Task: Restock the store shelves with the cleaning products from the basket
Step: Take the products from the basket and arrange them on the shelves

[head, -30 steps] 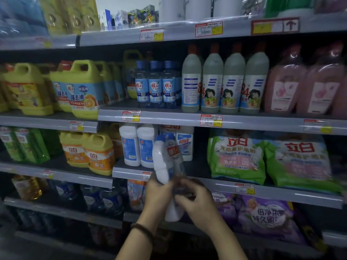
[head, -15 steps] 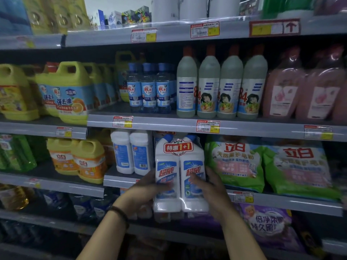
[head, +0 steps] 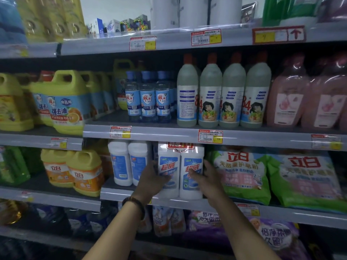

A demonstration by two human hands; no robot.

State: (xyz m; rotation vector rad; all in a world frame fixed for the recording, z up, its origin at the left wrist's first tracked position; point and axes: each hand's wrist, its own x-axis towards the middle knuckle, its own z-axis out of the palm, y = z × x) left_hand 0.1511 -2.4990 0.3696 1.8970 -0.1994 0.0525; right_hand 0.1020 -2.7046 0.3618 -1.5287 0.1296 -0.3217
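A: Head view: the twin pack stands at the shelf's near edge, between white bottles on the left and green bags on the right.
B: Left hand and right hand clamp its sides, thumbs in front.
A: Released this near the lip, it could tip forward.

The shelf rail hides caps of the twin-pack.

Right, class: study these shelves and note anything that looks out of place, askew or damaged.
In the row of grey bottles, the leftmost bottle shows its back label; the other three face front. The twin pack, held by the left hand and right hand, stands upright. Nothing looks spilled or damaged.
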